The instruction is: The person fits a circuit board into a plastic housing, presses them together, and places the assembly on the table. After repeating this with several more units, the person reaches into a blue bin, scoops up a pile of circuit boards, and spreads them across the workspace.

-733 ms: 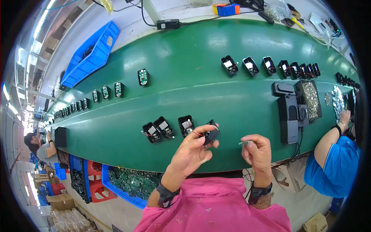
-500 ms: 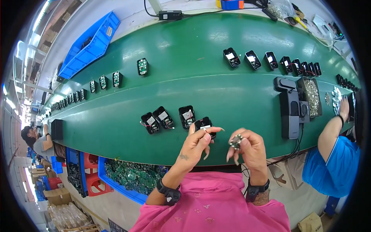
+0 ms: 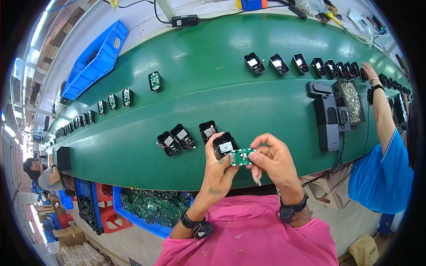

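Note:
A black plastic case [image 3: 225,141] with a silvery square plate inside is gripped by my left hand [image 3: 216,175], its fingers around the left side. My right hand [image 3: 276,166] pinches a small green circuit board [image 3: 242,157] between thumb and fingers. The board overlaps the near edge of the case, its left end by my left thumb. Just beyond my left hand stands another open black case [image 3: 207,129], partly hidden. Two more cases with wires, one leftmost [image 3: 167,144] and one beside it [image 3: 182,136], rest to the left.
Across the table [image 3: 266,106], cases with boards [image 3: 155,81] line the left and open cases [image 3: 278,64] line the right. A grey-black device [image 3: 326,119] stands by a tray of small metal parts [image 3: 353,102]. A blue bin of boards [image 3: 151,206] is below; a co-worker's arm [image 3: 384,108] reaches in.
My right hand has moved left, bringing the circuit board flat against the case. My left hand has closed around the case. The co-worker's arm at right has stretched toward the far row.

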Demonstrator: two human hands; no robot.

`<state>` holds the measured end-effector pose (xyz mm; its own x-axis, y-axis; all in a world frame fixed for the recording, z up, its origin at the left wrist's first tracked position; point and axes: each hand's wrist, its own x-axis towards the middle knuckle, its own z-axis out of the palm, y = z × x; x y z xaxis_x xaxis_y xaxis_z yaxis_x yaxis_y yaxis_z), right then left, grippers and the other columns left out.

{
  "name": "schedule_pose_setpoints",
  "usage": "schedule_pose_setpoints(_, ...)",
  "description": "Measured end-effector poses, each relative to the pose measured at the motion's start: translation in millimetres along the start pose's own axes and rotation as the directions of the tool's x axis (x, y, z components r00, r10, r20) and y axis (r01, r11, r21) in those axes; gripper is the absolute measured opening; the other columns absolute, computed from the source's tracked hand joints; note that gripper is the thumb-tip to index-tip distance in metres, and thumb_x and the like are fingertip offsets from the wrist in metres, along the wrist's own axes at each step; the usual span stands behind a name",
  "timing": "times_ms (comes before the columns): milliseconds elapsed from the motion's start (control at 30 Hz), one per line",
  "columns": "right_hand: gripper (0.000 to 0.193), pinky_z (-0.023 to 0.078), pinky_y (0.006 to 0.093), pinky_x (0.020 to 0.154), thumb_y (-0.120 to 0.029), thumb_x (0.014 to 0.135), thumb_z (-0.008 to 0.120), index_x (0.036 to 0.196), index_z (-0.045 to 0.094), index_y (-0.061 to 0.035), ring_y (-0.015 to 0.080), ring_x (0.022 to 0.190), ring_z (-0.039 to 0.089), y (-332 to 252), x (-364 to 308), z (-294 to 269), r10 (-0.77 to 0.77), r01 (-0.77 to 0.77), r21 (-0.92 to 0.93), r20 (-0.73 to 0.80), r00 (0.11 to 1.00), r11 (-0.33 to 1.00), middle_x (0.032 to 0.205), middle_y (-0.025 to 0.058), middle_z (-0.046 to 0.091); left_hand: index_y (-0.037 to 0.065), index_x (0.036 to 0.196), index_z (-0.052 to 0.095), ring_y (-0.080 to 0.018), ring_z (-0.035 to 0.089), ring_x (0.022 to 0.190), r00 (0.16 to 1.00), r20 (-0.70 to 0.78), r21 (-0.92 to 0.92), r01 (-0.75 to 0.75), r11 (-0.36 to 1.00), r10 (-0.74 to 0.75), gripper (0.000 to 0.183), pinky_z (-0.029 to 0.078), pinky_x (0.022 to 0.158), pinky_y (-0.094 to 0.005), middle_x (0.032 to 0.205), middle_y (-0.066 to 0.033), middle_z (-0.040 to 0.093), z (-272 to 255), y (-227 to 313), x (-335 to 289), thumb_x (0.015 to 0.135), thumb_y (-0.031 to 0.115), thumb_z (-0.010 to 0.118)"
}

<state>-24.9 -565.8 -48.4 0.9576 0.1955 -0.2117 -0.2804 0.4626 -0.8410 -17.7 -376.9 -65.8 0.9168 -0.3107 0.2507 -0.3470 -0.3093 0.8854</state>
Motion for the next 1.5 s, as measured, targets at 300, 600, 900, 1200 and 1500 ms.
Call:
schedule_pose_setpoints(300,0.017,0.043,0.0198,0.041,-0.006,0.095,0.064,0.107,0.051,-0.0009,0.0080,0.051,0.059,0.4,-0.2,-5.5,0.062,-0.062,-0.061,0.007,0.998,0.996,0.074,0.0086,0.066,0.006,0.107,0.067,-0.0327,0.049,0.122,0.998,0.010,0.107,-0.058,0.993,0.057,0.026,0.041,0.104,-0.0428,0.146,-0.0213,0.030,-3.6,-4.2,-0.2,0.082,-0.003,0.068)
schedule_pose_setpoints(600,0.018,0.044,0.0217,0.051,-0.004,0.092,0.067,0.105,0.055,0.0003,0.0070,0.060,0.057,15.6,0.3,-3.2,-0.233,0.174,-0.520,-0.048,0.971,0.836,0.075,0.0045,0.064,0.001,0.144,0.040,-0.0183,0.054,0.121,0.944,0.136,-0.527,0.326,0.785,-0.302,0.071,0.051,0.095,-0.0317,0.144,-0.0119,0.042,-0.5,9.6,5.1,0.082,0.000,0.073)
schedule_pose_setpoints(900,0.015,0.048,0.0370,0.088,-0.011,0.084,0.074,0.099,0.073,-0.0068,0.0253,0.113,0.055,16.4,2.0,2.3,-0.533,0.441,-0.746,0.137,0.835,0.499,0.125,0.0126,0.057,0.002,0.141,0.045,-0.0150,0.061,0.108,0.909,0.103,-0.594,0.381,0.708,-0.403,0.054,0.054,0.088,-0.0267,0.119,-0.0092,0.061,7.0,7.4,4.5,0.090,-0.002,0.064)
schedule_pose_setpoints(1200,0.007,0.046,0.0443,0.085,-0.007,0.087,0.069,0.092,0.068,-0.0037,0.0295,0.113,0.050,36.7,-6.5,20.6,-0.697,0.436,-0.829,0.080,0.712,0.350,0.121,0.0153,0.055,0.001,0.141,0.046,-0.0133,0.061,0.107,0.949,-0.094,-0.564,0.199,0.802,-0.302,0.050,0.054,0.089,-0.0255,0.129,-0.0112,0.055,18.8,16.1,2.5,0.093,-0.006,0.060)
schedule_pose_setpoints(1500,0.009,0.045,0.0376,0.051,-0.001,0.083,0.069,0.088,0.061,-0.0010,0.0289,0.056,0.057,16.3,1.1,22.7,-0.692,0.541,-0.808,0.253,0.677,0.233,0.070,0.0115,0.056,0.004,0.127,0.063,-0.0283,0.066,0.108,0.954,-0.300,-0.103,-0.010,0.995,-0.022,0.040,0.056,0.086,-0.0327,0.131,-0.0219,0.059,4.4,31.4,2.6,0.088,-0.007,0.062)
